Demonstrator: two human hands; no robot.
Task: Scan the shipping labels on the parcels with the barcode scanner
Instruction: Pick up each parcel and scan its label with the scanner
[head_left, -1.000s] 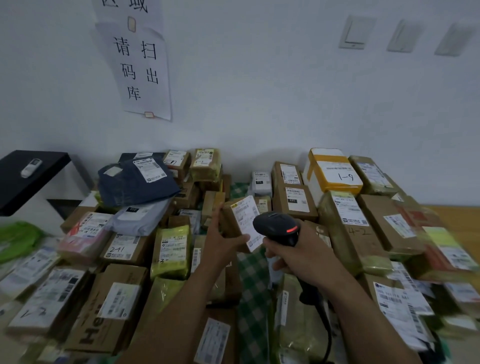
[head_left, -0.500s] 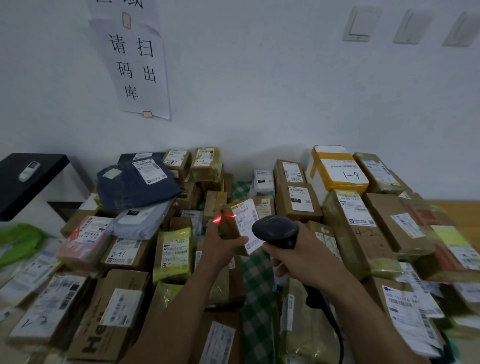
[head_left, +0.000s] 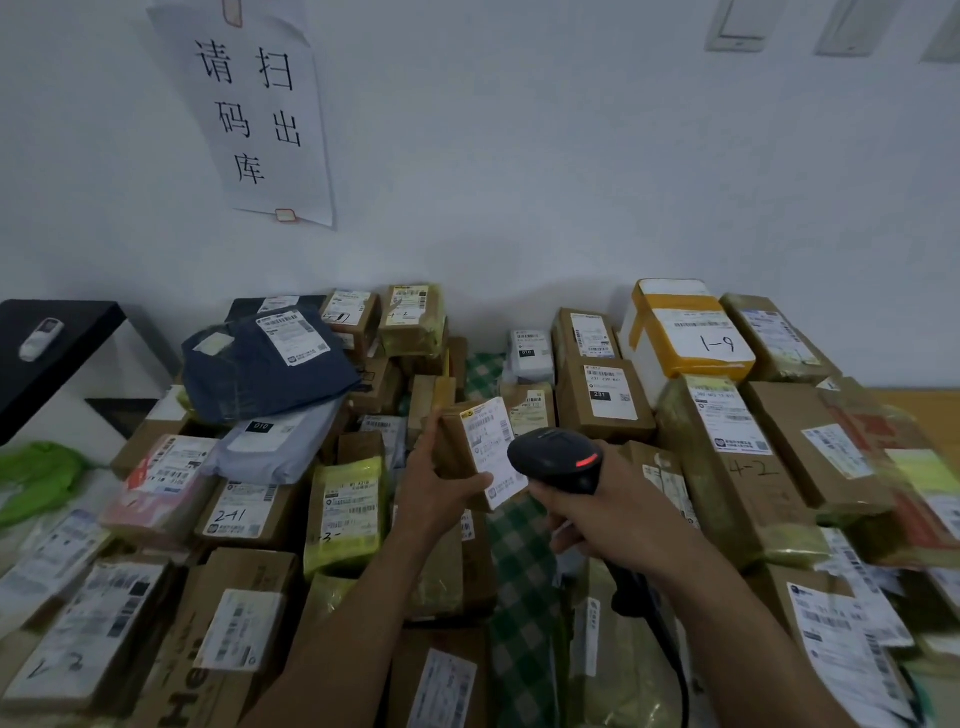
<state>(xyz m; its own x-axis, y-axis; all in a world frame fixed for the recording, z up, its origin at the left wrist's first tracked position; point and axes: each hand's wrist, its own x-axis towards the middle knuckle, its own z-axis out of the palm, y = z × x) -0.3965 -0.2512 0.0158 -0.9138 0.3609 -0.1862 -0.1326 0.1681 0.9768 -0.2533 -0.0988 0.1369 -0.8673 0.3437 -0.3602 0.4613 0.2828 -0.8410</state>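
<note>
My left hand (head_left: 441, 493) clamps the box (head_left: 457, 441) over the table's (head_left: 519, 571) middle, its label (head_left: 491, 452) facing right, just beside the scanner (head_left: 556, 460) gripped in my right hand (head_left: 613, 514).

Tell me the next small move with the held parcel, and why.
Probably aim the scanner at the label and trigger: the left hand holds the small parcel tilted, label facing the scanner in the right hand, yet no red beam shows on it.
</note>
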